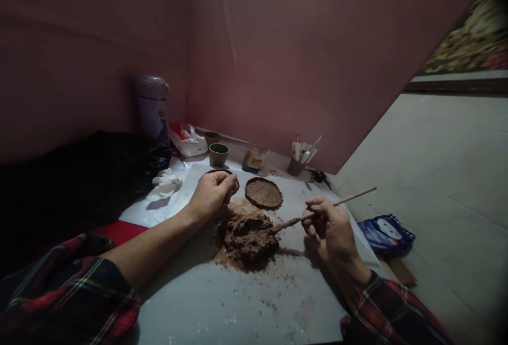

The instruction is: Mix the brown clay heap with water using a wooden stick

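A mound of wet brown clay-like material (251, 239) lies on the pale sheet, with smears and crumbs around it. My right hand (327, 223) is closed around a thin stick (356, 195), whose clay-coated lower end touches the mound's right side. Just behind the mound is a round, flat brown disc with a raised rim (263, 193). My left hand (216, 190) is closed above the mound's upper left, its fingers pinched; what they hold is hidden. Behind that hand, a dark brown edge shows, partly covered.
White gloves (164, 183) lie at the left beside a black bag (79, 191). Along the back stand a purple bottle (153, 107), a green-rimmed cup (218, 155), a glass (254, 159) and a pen holder (296, 166). A blue packet (386, 234) is at the right.
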A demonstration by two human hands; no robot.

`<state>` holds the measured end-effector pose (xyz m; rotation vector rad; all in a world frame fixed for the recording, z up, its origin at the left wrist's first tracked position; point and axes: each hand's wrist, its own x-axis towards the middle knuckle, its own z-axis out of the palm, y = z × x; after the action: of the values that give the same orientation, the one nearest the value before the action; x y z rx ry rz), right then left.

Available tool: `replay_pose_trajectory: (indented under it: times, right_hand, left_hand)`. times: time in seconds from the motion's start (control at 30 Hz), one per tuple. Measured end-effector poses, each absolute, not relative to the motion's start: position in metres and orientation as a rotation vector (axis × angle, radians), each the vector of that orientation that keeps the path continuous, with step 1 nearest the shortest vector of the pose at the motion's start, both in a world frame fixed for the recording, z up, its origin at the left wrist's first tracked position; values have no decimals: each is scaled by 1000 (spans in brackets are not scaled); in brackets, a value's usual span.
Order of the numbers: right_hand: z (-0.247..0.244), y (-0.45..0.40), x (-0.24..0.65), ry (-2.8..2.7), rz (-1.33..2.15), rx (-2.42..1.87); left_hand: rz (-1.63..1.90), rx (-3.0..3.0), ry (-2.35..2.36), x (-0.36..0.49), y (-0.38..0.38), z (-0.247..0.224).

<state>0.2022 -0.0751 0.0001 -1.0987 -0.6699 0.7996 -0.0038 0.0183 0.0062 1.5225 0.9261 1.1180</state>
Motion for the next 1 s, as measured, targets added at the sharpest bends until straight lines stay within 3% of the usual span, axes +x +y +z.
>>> replay_pose_trajectory:
  times: [0.43, 1.0]
  right_hand:
    - [-5, -70, 207, -741, 387, -1172]
    - [-3, -73, 209, -806, 531, -1255]
  left_hand:
    - [1085, 1501, 969, -4, 17, 8]
    - [1070, 1492, 972, -4, 17, 9]
